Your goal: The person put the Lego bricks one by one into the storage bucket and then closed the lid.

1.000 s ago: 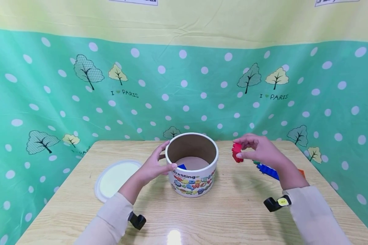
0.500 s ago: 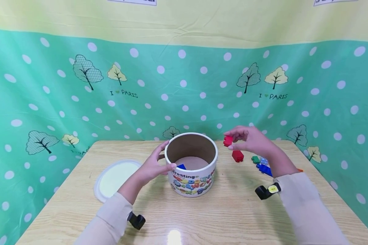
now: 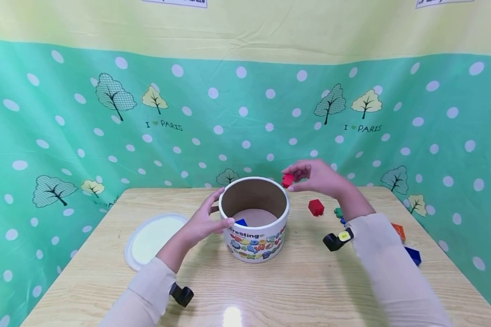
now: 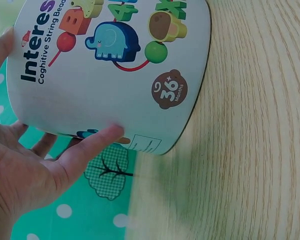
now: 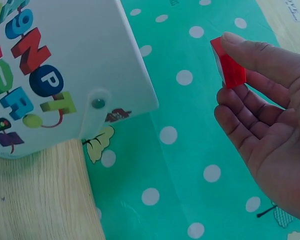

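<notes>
A round white tub (image 3: 255, 247) printed with colourful letters stands open on the table. My left hand (image 3: 202, 221) rests against its left side, fingers spread and fairly straight, with the thumb at the front just below the rim. Inside the tub a blue block (image 3: 241, 222) shows at the near left. Just above the tub's right rim, my right hand (image 3: 315, 178) pinches a small red toy building block (image 3: 288, 180) between thumb and fingers. The right wrist view shows this red block (image 5: 232, 67) under the thumb, beside the tub's upper edge.
Another red block (image 3: 316, 207) lies on the table right of the tub. Farther right are a green block (image 3: 338, 212), an orange block (image 3: 398, 231) and a dark blue block (image 3: 413, 255). A round white lid (image 3: 153, 240) lies left. A dotted green curtain (image 3: 245, 122) hangs behind.
My right hand has moved left with the pinched red block, from beside the other red block to the tub's right rim. The left hand has stayed on the tub.
</notes>
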The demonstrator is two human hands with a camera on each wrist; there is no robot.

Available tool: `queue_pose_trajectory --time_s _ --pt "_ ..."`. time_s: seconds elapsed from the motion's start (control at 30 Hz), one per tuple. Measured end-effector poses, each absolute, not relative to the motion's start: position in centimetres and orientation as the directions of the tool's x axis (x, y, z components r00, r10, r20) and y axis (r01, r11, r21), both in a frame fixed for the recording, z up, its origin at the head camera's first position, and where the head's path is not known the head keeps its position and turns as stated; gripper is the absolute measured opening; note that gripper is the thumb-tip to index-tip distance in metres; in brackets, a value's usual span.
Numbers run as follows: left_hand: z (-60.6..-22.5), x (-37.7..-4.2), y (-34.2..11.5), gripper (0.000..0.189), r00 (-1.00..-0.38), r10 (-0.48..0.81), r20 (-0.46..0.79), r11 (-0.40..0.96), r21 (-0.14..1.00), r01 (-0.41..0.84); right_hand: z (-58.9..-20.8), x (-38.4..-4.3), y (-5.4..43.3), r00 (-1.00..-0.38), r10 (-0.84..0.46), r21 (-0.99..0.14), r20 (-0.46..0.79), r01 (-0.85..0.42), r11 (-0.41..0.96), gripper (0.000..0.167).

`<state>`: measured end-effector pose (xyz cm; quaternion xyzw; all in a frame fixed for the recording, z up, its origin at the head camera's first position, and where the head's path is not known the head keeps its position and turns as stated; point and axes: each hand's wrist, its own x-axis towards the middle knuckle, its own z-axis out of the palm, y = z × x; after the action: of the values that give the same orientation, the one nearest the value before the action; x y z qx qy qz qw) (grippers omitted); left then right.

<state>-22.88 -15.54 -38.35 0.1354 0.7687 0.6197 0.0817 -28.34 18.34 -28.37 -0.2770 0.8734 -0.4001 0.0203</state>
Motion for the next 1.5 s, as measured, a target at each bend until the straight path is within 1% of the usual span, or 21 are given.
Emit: queue_pose_trajectory --time_s 0.13,0.47,0.63,0.8,1.07,1.33,1.5 --pt "-38.3 -22.8 -15.6 0.098 -0.948 0.314 0.043 0.189 0.976 0.107 -28.4 -29.0 17.3 -0.839 -0.514 -0.710 0.176 -0.470 0.524 0.044" --pt "-38.4 -22.8 -15.6 0.096 -0.948 0.314 0.047 0.193 0.975 0.113 -27.7 -30.1 14.8 -0.838 -0.534 -0.747 0.115 -0.427 0.510 0.044" --pt "-38.4 -22.8 -15.6 0.094 -0.948 0.315 0.045 0.198 0.974 0.113 -27.2 -30.9 13.7 -0.825 -0.555 -0.763 0.107 -0.427 0.486 0.043" --pt "-38.5 -22.9 -15.6 0.098 -0.946 0.322 0.048 0.195 0.974 0.116 -27.0 -31.7 12.7 -0.823 -0.561 -0.765 0.087 -0.416 0.492 0.043" --pt "-38.4 -22.9 -15.6 0.097 -0.947 0.317 0.041 0.195 0.975 0.108 -27.9 -33.2 11.5 -0.824 -0.564 -0.788 0.053 -0.381 0.483 0.046" --pt "-38.5 -22.9 -15.6 0.095 -0.947 0.319 0.038 0.192 0.976 0.104 -29.0 -34.0 10.6 -0.815 -0.578 -0.806 0.029 -0.361 0.469 0.042" --pt "-38.4 -22.8 -15.7 0.096 -0.949 0.312 0.036 0.196 0.975 0.101 -29.5 -34.0 10.3 -0.829 -0.559 -0.820 0.026 -0.337 0.462 0.040"
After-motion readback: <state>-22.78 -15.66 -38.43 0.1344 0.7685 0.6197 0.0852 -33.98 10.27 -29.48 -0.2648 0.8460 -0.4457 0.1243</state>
